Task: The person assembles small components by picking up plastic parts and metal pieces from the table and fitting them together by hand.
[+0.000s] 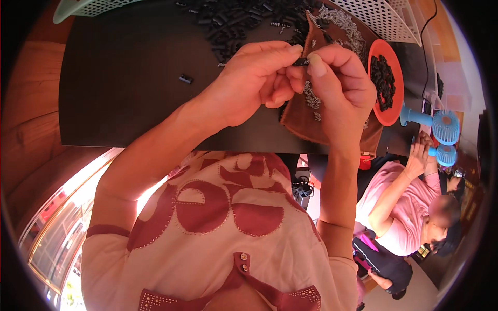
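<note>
In front of me, above the dark table, my left hand [249, 78] pinches a small black tube-shaped piece [300, 62] between thumb and fingertips. My right hand [343, 78] meets it from the other side, thumb and forefinger closed at the piece's right end, where a bit of coiled spring seems to show. Fingertips cover most of both parts. Below the hands, a brown cloth [299, 122] bears small metal springs [311, 97]. One loose black piece [185, 79] lies left of my left wrist.
A heap of black pieces [228, 26] lies at the far side, beside more springs [345, 23]. An orange bowl [398, 98] at right holds black parts. White perforated basket [384, 18] behind it; blue handheld fans [445, 128] and a person in pink [399, 207] at right.
</note>
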`<state>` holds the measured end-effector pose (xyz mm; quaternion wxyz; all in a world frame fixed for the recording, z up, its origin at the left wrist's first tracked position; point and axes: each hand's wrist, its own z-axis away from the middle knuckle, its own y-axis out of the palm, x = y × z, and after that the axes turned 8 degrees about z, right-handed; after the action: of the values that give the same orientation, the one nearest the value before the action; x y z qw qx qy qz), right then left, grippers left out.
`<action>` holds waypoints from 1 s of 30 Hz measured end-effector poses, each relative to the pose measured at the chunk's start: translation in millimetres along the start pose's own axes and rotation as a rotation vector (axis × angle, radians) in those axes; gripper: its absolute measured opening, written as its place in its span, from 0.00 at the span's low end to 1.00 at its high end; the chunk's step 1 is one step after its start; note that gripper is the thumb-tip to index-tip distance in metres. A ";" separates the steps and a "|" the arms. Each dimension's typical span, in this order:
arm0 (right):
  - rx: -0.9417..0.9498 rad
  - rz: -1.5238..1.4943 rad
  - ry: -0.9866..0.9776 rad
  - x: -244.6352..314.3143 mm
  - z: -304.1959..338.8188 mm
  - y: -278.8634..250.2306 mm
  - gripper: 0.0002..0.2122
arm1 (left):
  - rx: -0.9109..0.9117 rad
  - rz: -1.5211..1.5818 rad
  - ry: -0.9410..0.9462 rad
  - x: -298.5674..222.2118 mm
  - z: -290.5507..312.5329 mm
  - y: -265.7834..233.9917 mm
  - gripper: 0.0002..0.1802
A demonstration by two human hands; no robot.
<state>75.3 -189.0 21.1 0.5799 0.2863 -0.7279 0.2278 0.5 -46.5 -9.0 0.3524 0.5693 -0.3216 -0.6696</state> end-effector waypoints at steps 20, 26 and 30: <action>-0.132 0.141 0.029 -4.3 2.5 -13.5 0.03 | -0.040 -0.008 0.008 -1.6 -5.1 4.2 0.15; -0.268 0.538 0.266 12.2 13.9 -57.4 0.03 | -0.058 0.005 0.029 -5.2 -6.2 4.4 0.14; -0.168 0.782 0.435 7.1 28.1 -102.5 0.06 | -0.070 0.025 0.050 -7.1 -7.4 5.0 0.14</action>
<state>123.9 -283.8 21.7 0.6110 -0.1128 -0.6585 0.4247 9.1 -43.5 -2.1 0.3883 0.5691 -0.2960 -0.6616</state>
